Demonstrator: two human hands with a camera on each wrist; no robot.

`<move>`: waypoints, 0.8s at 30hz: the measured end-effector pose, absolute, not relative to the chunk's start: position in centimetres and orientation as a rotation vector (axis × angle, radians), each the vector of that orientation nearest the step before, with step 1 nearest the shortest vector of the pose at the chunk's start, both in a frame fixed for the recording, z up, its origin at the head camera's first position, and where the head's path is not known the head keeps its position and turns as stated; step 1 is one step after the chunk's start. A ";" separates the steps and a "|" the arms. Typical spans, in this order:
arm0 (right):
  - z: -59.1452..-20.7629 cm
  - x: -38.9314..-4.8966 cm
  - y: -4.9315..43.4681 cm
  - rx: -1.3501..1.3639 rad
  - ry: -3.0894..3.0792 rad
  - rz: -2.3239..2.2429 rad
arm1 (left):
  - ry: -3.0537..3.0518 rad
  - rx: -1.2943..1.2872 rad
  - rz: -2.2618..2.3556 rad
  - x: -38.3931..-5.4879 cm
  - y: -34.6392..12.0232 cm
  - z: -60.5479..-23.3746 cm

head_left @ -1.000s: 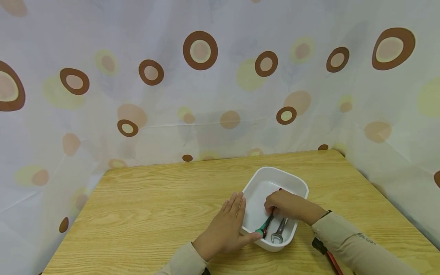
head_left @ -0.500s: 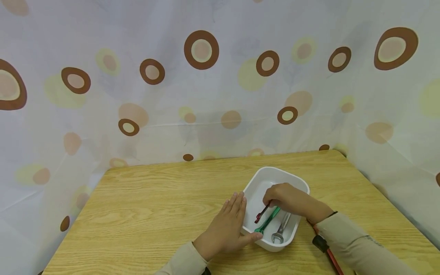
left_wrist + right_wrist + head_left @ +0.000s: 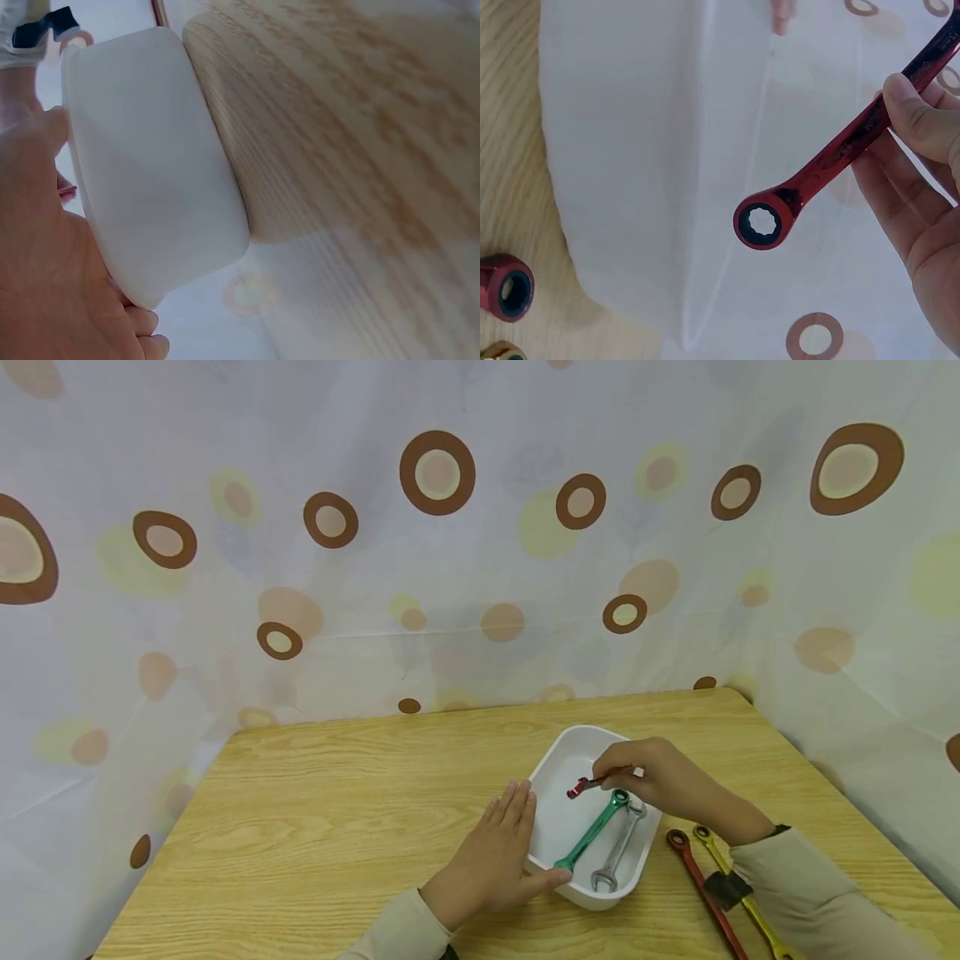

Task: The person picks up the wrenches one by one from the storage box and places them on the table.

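Note:
My right hand (image 3: 663, 781) pinches a red ratcheting wrench (image 3: 840, 150) by its shank, above the white plastic container (image 3: 550, 806). In the right wrist view the wrench's ring end points away from the hand. My left hand (image 3: 491, 856) rests against the container's left side, fingers straight along the rim and thumb over the front edge. Inside the container lie a green wrench (image 3: 592, 833) and a silver wrench (image 3: 621, 846), side by side. The left wrist view shows the container's outer wall (image 3: 154, 157) close to the palm.
On the wooden table (image 3: 337, 827), right of the container, lie another red wrench (image 3: 708, 889) and a yellow wrench (image 3: 759, 922), partly covered by the right sleeve. A patterned white sheet (image 3: 480, 568) hangs behind the table and along both sides.
My right hand has lifted the red wrench up from beside the green one and moved slightly right. The green wrench and the table wrenches show more fully. My left hand has stayed put.

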State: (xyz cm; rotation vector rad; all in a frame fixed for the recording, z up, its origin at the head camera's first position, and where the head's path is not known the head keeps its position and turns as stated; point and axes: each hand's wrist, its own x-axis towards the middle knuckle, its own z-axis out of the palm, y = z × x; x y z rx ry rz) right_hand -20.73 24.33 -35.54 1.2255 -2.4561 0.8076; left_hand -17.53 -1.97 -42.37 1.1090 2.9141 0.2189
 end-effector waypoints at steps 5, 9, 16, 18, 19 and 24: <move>-34.3 -19.5 25.7 1.197 -2.393 0.845 | 2.909 1.112 0.230 -17.5 -1.9 -42.4; -33.6 -18.2 27.0 1.111 -2.404 0.828 | 2.920 1.120 0.234 -17.6 -1.9 -42.5; -33.9 -16.3 30.2 0.862 -2.462 0.696 | 2.924 1.134 0.238 -17.6 -2.0 -42.6; -34.3 -15.9 31.1 0.791 -2.468 0.671 | 2.921 1.136 0.241 -17.6 -2.0 -42.6; -34.6 -15.7 31.6 0.756 -2.470 0.660 | 2.919 1.136 0.243 -17.6 -2.0 -42.6; -36.5 -15.0 34.2 0.595 -2.560 0.717 | 2.923 1.133 0.244 -17.6 -2.0 -42.8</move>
